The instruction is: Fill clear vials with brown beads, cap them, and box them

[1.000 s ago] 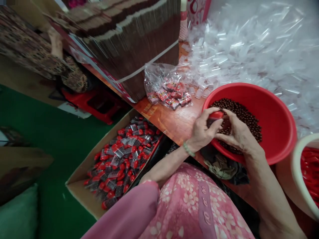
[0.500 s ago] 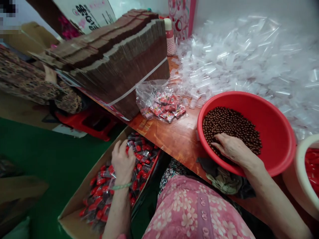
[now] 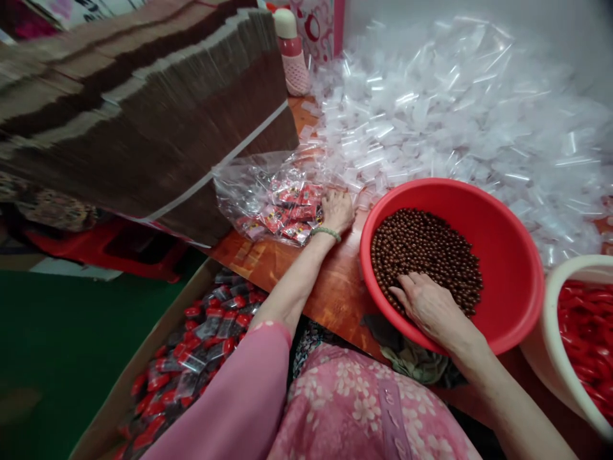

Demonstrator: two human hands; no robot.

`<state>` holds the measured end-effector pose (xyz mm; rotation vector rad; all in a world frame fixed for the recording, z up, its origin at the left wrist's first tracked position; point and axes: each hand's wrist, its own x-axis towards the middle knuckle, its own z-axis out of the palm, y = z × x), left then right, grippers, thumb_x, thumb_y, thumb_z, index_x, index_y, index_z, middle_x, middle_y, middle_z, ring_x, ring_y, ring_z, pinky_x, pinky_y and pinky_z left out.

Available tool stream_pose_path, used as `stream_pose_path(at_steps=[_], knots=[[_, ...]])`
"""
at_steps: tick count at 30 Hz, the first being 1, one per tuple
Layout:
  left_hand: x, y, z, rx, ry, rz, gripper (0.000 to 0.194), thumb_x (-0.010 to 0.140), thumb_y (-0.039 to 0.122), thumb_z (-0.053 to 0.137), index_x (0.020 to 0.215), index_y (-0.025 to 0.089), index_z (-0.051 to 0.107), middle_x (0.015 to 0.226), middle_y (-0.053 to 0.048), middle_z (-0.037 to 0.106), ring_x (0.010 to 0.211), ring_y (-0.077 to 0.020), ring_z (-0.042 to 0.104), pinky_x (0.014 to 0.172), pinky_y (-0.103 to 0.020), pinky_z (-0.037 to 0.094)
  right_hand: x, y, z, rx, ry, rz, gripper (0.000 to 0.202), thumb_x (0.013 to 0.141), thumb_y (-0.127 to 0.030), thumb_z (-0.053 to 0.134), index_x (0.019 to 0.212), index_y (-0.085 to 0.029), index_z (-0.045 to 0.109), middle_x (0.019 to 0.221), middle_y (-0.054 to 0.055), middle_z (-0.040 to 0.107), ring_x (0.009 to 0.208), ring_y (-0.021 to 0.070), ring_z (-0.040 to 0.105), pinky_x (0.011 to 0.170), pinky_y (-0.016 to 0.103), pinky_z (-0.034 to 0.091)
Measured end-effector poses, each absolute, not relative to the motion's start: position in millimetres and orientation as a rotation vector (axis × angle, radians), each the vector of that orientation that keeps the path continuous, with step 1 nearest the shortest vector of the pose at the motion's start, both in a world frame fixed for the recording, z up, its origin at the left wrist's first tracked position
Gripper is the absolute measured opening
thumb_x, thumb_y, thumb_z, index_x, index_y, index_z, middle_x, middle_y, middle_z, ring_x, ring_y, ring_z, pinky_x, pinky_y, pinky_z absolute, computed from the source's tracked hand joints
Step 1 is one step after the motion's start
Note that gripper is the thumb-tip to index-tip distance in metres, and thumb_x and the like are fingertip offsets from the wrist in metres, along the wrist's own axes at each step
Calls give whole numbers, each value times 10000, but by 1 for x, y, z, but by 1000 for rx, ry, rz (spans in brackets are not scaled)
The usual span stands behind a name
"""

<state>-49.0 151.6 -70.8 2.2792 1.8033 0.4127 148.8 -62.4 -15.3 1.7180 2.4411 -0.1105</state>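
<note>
My left hand (image 3: 338, 209) rests over the table beside a clear plastic bag of small red packets (image 3: 291, 206). Its fingers bend down, apart, at the edge of a pile of small clear plastic tubes (image 3: 407, 115); nothing shows in them. My right hand (image 3: 424, 303) is inside a red basin (image 3: 507, 275), fingers stretched into a heap of small round brown balls (image 3: 426, 249). Some of its fingertips are hidden among the balls. Below the table edge, a cardboard box (image 3: 138, 358) holds many filled tubes with red caps (image 3: 196, 345).
A tall strapped stack of brown cardboard (image 3: 191, 115) stands on the left of the table (image 3: 335, 300). Behind it is a pink bottle (image 3: 290, 54). At right, a cream bucket (image 3: 550, 319) holds red caps (image 3: 587, 338). A crumpled cloth (image 3: 414, 364) lies under the basin. A red stool (image 3: 115, 249) stands at left.
My left hand has moved up and right from over the box of filled tubes to the table by the bag. My right hand stays in the brown balls. The view has shifted.
</note>
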Motion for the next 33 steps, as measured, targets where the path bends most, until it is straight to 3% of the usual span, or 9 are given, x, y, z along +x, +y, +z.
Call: stream_pose_path(at_steps=[4, 9, 13, 17, 20, 23, 28, 33], knots=[[-45, 151, -82, 2241, 1806, 367, 378, 1019, 250, 399, 1310, 89, 578, 1452, -244, 580, 1433, -394, 383, 1146, -621, 334, 149, -68, -10, 1777, 2384, -122, 363, 1106, -388, 362, 989, -185, 639, 987, 112, 709, 950, 264, 663, 771, 350, 458], [-40, 141, -101, 2236, 1673, 512, 421, 939, 118, 382, 1305, 105, 591, 1416, -239, 613, 1414, -378, 437, 1211, -652, 241, 155, -77, -10, 1758, 2391, -109, 369, 1101, -389, 370, 1000, -171, 650, 945, 115, 704, 925, 278, 639, 825, 376, 461], [-40, 139, -119, 2174, 1562, 687, 482, 940, 144, 409, 1404, 106, 537, 1460, -215, 589, 1472, -353, 417, 1290, -622, 142, 161, -87, -12, 1712, 2448, -121, 372, 1099, -406, 363, 1041, -171, 646, 949, 108, 693, 922, 283, 631, 826, 389, 469], [-53, 136, -124, 2038, 1397, 966, 508, 993, 347, 497, 1459, 144, 493, 1474, -197, 573, 1455, -364, 464, 1272, -591, 251, 166, -93, -12, 1705, 2458, -184, 395, 1103, -424, 334, 1059, -179, 640, 947, 109, 689, 930, 284, 634, 829, 398, 487], [-67, 112, -114, 1973, 1265, 1127, 531, 1032, 398, 430, 1508, 161, 430, 1528, -189, 530, 1442, -343, 493, 1237, -564, 338, 172, -94, -12, 1726, 2490, -261, 409, 1099, -454, 348, 1128, -166, 637, 992, 114, 695, 929, 278, 647, 816, 406, 510], [-73, 69, -103, 2030, 1144, 1070, 541, 1010, 315, 429, 1538, 200, 397, 1520, -160, 535, 1410, -318, 530, 1198, -539, 408, 177, -91, -13, 1737, 2502, -301, 430, 1096, -475, 355, 1151, -156, 638, 1000, 114, 693, 910, 273, 656, 798, 406, 521], [-62, 20, -110, 2257, 906, 707, 867, 784, 298, 692, 1566, 134, 356, 1647, -256, 368, 1515, -421, 395, 1240, -608, 345, 174, -87, -14, 1697, 2478, -309, 418, 1097, -470, 346, 1124, -170, 636, 966, 105, 679, 893, 272, 653, 812, 412, 523], [-51, 40, -129, 2351, 1024, 666, 621, 926, 155, 516, 1528, 48, 410, 1633, -293, 382, 1498, -363, 445, 1254, -536, 358, 171, -87, -14, 1697, 2495, -322, 400, 1096, -449, 360, 1108, -161, 638, 969, 104, 676, 917, 268, 649, 833, 400, 526]])
